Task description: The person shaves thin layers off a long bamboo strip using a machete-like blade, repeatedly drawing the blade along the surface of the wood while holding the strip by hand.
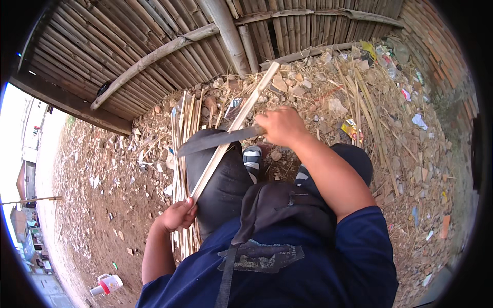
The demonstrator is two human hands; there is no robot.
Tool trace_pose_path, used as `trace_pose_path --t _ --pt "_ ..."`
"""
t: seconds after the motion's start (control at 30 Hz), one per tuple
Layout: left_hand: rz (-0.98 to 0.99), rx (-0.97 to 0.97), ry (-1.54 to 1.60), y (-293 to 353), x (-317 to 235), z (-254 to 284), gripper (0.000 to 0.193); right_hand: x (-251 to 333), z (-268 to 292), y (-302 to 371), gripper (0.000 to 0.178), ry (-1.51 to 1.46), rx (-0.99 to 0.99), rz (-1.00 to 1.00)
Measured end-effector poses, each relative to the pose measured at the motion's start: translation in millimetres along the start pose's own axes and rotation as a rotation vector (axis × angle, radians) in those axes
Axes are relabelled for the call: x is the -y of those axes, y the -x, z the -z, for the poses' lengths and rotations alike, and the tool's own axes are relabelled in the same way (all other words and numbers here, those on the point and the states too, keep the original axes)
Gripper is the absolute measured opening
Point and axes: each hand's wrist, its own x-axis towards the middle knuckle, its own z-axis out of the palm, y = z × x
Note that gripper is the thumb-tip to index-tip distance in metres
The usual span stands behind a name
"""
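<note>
My left hand (179, 215) is closed on the near end of a long pale bamboo strip (211, 169). The strip slants up and to the right across my left thigh, its far end pointing toward the bamboo wall. In my right hand (281, 126) is the handle of a machete (218, 141), fingers wrapped round it. Its dark, broad blade reaches left across the strip, over my left knee; whether the edge touches the strip I cannot tell. Beside my left leg lies a bundle of split bamboo strips (179, 134), partly hidden by the leg and my left hand.
A bamboo slat wall (149, 43) with pole rails stands ahead, and a brick wall (436, 41) rises at the right. Stones and litter cover the ground before me. More bamboo strips (367, 113) lie to the right. A white and red plastic container (107, 284) is at lower left.
</note>
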Motion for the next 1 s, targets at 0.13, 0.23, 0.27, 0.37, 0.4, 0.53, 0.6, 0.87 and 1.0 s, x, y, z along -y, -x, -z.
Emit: trace_pose_path --t 0.13,0.23,0.27,0.37,0.4,0.53,0.6,0.87,1.0 --pt "0.091 0.083 0.104 15 -4 2 0.048 -57 -17 0 0.029 -0.547 0.073 -0.748" --pt "0.103 0.083 0.108 18 4 13 0.048 -73 -10 5 0.031 -0.409 0.003 -0.710" --pt "0.114 0.105 0.148 18 8 18 0.047 -65 -6 0 0.031 -0.468 -0.034 -0.702" --pt "0.091 0.118 0.137 10 17 17 0.047 -30 6 -1 0.027 -0.546 -0.086 -0.670" --pt "0.053 0.076 0.102 9 16 11 0.047 -23 7 -2 0.021 -0.448 -0.096 -0.473" --pt "0.052 0.122 0.170 4 25 12 0.048 -4 3 5 0.015 -0.054 -0.049 -0.044" --pt "0.063 0.139 0.201 6 22 12 0.048 -11 2 -2 0.017 -0.298 0.039 -0.280" --pt "0.060 0.173 0.234 5 19 11 0.049 -18 13 2 0.020 -0.452 -0.020 -0.430" --pt "0.051 0.144 0.161 -1 20 13 0.050 -12 5 1 0.016 -0.343 0.042 -0.215"
